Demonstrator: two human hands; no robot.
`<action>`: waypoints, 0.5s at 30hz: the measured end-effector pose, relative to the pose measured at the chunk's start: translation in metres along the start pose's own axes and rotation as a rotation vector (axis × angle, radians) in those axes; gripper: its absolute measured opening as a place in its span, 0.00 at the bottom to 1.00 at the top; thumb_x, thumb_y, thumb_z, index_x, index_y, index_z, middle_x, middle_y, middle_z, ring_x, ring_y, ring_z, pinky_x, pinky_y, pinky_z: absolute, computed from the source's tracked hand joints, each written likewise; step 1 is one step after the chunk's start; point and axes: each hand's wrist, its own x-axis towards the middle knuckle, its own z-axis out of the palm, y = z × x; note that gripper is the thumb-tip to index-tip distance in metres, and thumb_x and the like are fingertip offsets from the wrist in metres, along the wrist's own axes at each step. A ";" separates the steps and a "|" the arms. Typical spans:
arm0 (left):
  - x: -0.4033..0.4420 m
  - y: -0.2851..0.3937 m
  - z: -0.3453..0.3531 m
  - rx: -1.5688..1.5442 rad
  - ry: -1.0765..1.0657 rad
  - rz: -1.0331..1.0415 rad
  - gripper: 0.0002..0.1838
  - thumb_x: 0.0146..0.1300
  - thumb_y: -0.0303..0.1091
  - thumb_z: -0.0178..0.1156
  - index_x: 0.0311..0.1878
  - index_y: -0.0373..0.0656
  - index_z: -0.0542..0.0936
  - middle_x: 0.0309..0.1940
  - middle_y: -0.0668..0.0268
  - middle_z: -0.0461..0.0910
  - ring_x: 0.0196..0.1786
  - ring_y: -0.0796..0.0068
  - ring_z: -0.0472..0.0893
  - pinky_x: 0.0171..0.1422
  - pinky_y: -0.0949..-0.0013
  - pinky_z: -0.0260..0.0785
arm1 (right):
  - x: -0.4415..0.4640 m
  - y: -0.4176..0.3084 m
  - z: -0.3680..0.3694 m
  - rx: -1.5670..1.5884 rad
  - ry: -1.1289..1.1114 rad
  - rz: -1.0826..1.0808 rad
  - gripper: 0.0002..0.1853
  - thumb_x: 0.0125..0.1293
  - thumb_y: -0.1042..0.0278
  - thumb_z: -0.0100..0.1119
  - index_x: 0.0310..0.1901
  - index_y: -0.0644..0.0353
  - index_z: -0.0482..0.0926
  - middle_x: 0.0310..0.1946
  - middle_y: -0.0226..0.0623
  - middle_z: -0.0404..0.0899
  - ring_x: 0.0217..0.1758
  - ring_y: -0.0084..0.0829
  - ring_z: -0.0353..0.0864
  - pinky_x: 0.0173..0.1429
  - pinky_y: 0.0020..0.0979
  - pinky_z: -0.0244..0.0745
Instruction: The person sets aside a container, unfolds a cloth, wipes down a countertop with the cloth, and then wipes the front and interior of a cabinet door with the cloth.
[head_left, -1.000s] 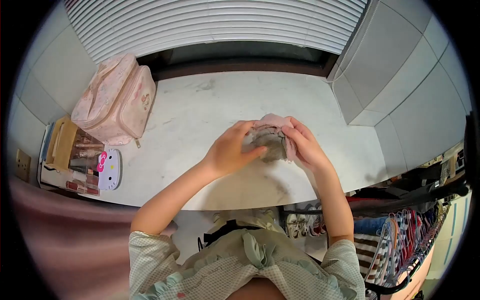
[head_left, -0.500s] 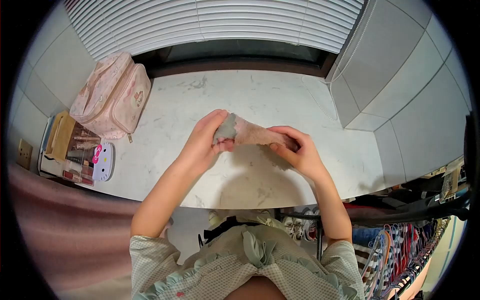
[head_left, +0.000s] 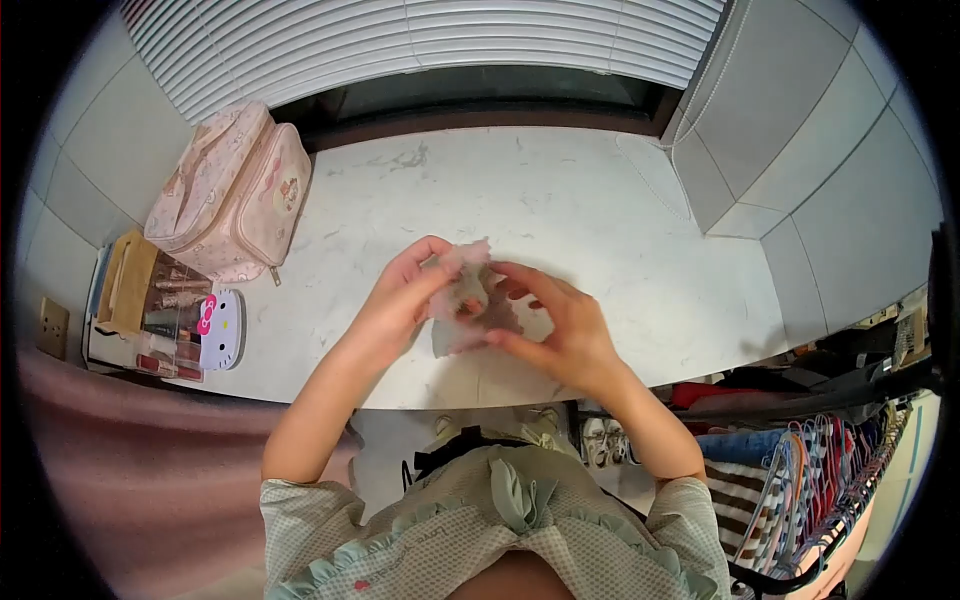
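Your left hand grips the pink-and-grey fabric piece; your right hand spreads loosely at its edge. Apparently you're rearranging it, which calls for a firmer right-side pinch.

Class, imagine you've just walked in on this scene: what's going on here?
A person is handling a soft pink-and-grey cloth item above a pale, marbled counter. The left hand grips one side of it, while the right hand is at the other side, fingers spread and thumb apparently at its edge. Exactly what the item is, I can't tell. A pink zip bag and a white cat-face case sit off to the left.
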 end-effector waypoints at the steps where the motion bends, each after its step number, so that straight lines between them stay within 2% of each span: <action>1: -0.002 -0.001 -0.001 0.025 -0.067 0.014 0.06 0.62 0.34 0.53 0.34 0.42 0.71 0.29 0.70 0.74 0.29 0.81 0.74 0.36 0.80 0.66 | 0.001 -0.002 0.003 0.018 -0.064 0.041 0.15 0.52 0.64 0.63 0.41 0.58 0.73 0.32 0.37 0.78 0.31 0.35 0.78 0.35 0.32 0.73; 3: -0.008 0.001 -0.009 0.226 0.000 0.113 0.05 0.61 0.32 0.53 0.34 0.41 0.72 0.34 0.68 0.75 0.35 0.80 0.75 0.40 0.79 0.66 | 0.008 -0.005 0.009 0.057 -0.197 0.117 0.17 0.51 0.64 0.63 0.41 0.58 0.71 0.32 0.38 0.77 0.33 0.37 0.78 0.37 0.34 0.73; 4: -0.011 0.002 -0.013 0.327 0.036 0.164 0.05 0.61 0.32 0.53 0.34 0.41 0.72 0.36 0.66 0.75 0.37 0.79 0.75 0.42 0.78 0.65 | 0.011 -0.007 0.012 0.060 -0.135 0.022 0.17 0.51 0.65 0.64 0.41 0.58 0.70 0.33 0.38 0.76 0.32 0.38 0.77 0.37 0.34 0.73; 6: -0.012 -0.001 -0.024 0.285 0.046 0.292 0.04 0.60 0.30 0.54 0.33 0.41 0.73 0.43 0.61 0.74 0.42 0.78 0.74 0.44 0.77 0.64 | 0.019 -0.010 0.017 0.067 -0.012 -0.167 0.16 0.51 0.67 0.64 0.40 0.58 0.69 0.33 0.38 0.74 0.32 0.39 0.76 0.37 0.34 0.73; 8: -0.014 -0.002 -0.032 0.189 0.013 0.355 0.03 0.60 0.29 0.54 0.33 0.41 0.74 0.49 0.58 0.73 0.46 0.77 0.73 0.46 0.76 0.64 | 0.024 -0.018 0.022 0.198 -0.025 -0.183 0.16 0.51 0.70 0.64 0.39 0.58 0.68 0.32 0.37 0.73 0.30 0.34 0.76 0.34 0.30 0.72; 10: -0.016 -0.001 -0.037 0.038 -0.064 0.355 0.03 0.59 0.28 0.54 0.32 0.41 0.75 0.53 0.55 0.72 0.50 0.75 0.72 0.50 0.74 0.64 | 0.028 -0.025 0.027 0.412 -0.089 -0.075 0.15 0.51 0.72 0.62 0.40 0.58 0.68 0.31 0.35 0.73 0.29 0.29 0.75 0.32 0.27 0.71; 12: -0.020 0.003 -0.036 -0.130 -0.095 0.326 0.03 0.59 0.28 0.54 0.33 0.41 0.75 0.54 0.54 0.71 0.50 0.72 0.73 0.52 0.72 0.65 | 0.030 -0.030 0.032 0.707 -0.204 0.163 0.16 0.52 0.75 0.61 0.42 0.58 0.68 0.31 0.33 0.72 0.29 0.23 0.74 0.30 0.24 0.69; 15: -0.022 0.004 -0.041 -0.223 -0.127 0.352 0.03 0.60 0.29 0.54 0.33 0.41 0.76 0.53 0.54 0.72 0.51 0.67 0.73 0.55 0.68 0.65 | 0.041 -0.040 0.021 0.718 -0.395 0.210 0.15 0.53 0.77 0.59 0.43 0.59 0.71 0.28 0.30 0.72 0.28 0.18 0.72 0.31 0.21 0.69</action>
